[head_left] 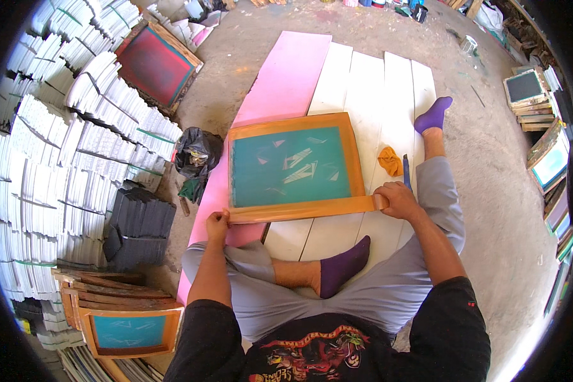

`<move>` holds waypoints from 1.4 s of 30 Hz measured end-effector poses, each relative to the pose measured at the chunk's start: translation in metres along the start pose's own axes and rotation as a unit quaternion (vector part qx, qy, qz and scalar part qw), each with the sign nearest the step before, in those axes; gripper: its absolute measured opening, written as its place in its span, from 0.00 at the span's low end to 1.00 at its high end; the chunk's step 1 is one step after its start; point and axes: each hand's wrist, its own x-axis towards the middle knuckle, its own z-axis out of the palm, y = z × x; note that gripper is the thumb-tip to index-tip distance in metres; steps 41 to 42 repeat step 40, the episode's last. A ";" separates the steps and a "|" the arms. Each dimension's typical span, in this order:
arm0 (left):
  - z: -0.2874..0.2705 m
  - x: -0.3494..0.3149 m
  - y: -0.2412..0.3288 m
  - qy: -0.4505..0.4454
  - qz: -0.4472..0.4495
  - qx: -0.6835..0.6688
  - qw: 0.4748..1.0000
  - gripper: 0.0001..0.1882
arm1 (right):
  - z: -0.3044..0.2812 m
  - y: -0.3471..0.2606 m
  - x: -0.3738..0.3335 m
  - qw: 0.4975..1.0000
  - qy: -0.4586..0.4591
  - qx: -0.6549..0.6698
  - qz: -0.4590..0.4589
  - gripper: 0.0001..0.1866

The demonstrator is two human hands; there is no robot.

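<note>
A screen-printing frame with teal mesh and a brown border lies on the boards before me. Pale angular shapes mark the mesh. Along its near edge stretches a strip of brown packing tape. My left hand is closed at the frame's near left corner, fingers pinching the strip's end. Past the near right corner, my right hand grips the tape roll, its fingers curled round it. Just beyond that hand are a slim blue tool, perhaps a cutter, and a crumpled orange cloth.
I sit on white boards beside a pink board. Bundled white stacks and a black plastic bag stand left. More framed screens lean at lower left, with others at the right.
</note>
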 end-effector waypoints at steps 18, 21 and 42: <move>-0.001 0.014 -0.032 0.009 -0.013 -0.064 0.998 0.12 | -0.008 0.007 -0.003 0.986 0.043 0.146 0.066 0.25; -0.003 0.011 -0.029 0.034 -0.008 -0.038 0.999 0.12 | -0.019 0.007 -0.005 1.000 0.015 -0.003 0.011 0.25; -0.010 0.046 -0.089 0.118 0.054 0.134 0.982 0.15 | -0.031 -0.002 -0.009 0.998 -0.025 0.022 0.059 0.36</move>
